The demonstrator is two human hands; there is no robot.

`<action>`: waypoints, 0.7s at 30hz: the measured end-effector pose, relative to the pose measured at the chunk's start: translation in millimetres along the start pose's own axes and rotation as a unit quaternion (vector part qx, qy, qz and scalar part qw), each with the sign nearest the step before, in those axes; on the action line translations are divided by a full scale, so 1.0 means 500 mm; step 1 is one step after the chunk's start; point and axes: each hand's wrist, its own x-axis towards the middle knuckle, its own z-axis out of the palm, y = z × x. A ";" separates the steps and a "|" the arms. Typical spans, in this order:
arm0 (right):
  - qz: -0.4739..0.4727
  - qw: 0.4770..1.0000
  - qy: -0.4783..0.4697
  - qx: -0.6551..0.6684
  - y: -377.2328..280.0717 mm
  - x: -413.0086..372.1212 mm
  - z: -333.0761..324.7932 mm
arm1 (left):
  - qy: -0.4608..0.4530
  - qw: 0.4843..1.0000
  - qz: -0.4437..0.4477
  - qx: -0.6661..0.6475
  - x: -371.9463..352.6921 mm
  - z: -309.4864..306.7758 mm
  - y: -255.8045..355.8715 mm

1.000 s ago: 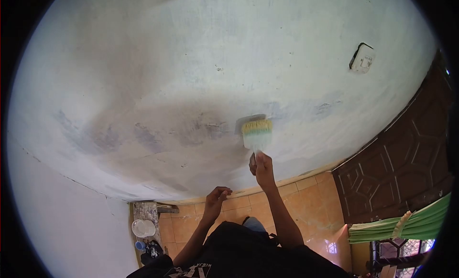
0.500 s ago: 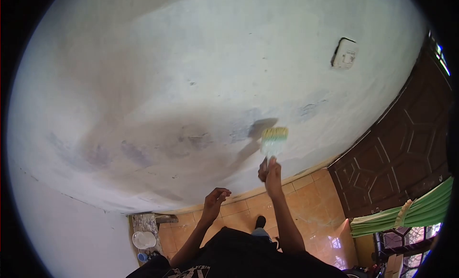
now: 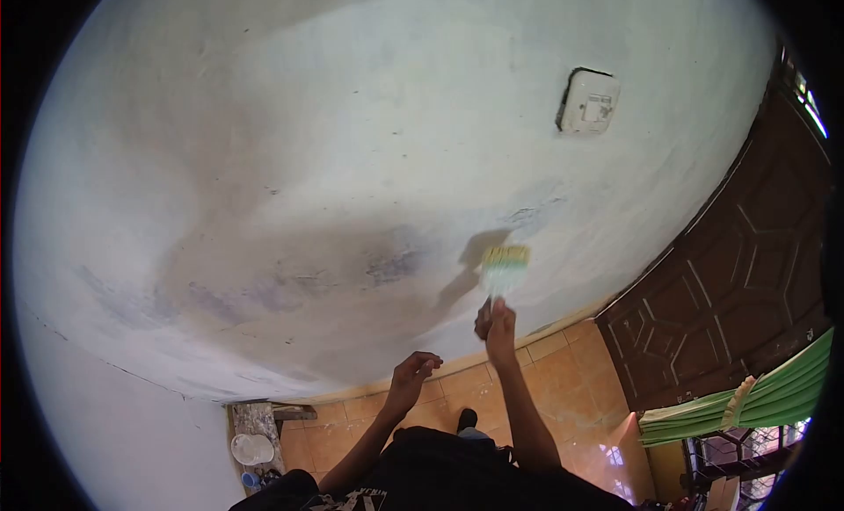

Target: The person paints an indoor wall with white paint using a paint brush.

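Just right of the frame's centre, my right hand [image 3: 499, 326] is closed around the handle of a brush [image 3: 504, 267], whose yellow-and-green bristles lie against the pale wall [image 3: 352, 142]. My left hand [image 3: 415, 370] hangs lower and to the left, fingers loosely curled, empty and touching nothing.

To brush well here, I judge the bristles should sit flat rather than on one corner, with light, even pressure and a firm wrist. Strokes should overlap toward the grey patch [image 3: 387, 267] just left of the brush.

Edges matter most below and to the right. The foot of the wall meets the orange floor tiles [image 3: 563, 379] close beneath my right hand, and the dark wooden door [image 3: 747, 274] stands near on the right, so strokes that way need to be short and checked. A switch box [image 3: 589, 101] sits in the upper right, well apart from the brush. Up and to the left the wall is broad and bare, giving long open room. A white bucket [image 3: 249, 448] rests at the lower left, well clear of both arms.
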 end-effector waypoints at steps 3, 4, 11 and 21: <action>0.015 1.000 -0.015 -0.003 -0.054 0.066 -0.024 | 0.000 1.000 0.000 0.013 0.014 0.027 -0.005; 0.032 0.999 -0.023 -0.003 -0.054 0.076 -0.035 | 0.002 1.000 0.000 0.010 0.018 0.035 -0.006; 0.159 0.983 -0.081 -0.032 0.162 -0.059 -0.168 | 0.051 0.998 0.027 -0.014 0.039 0.076 0.003; 0.049 0.991 -0.121 -0.007 -0.037 0.130 -0.165 | 0.122 0.992 0.021 -0.029 0.048 0.154 -0.022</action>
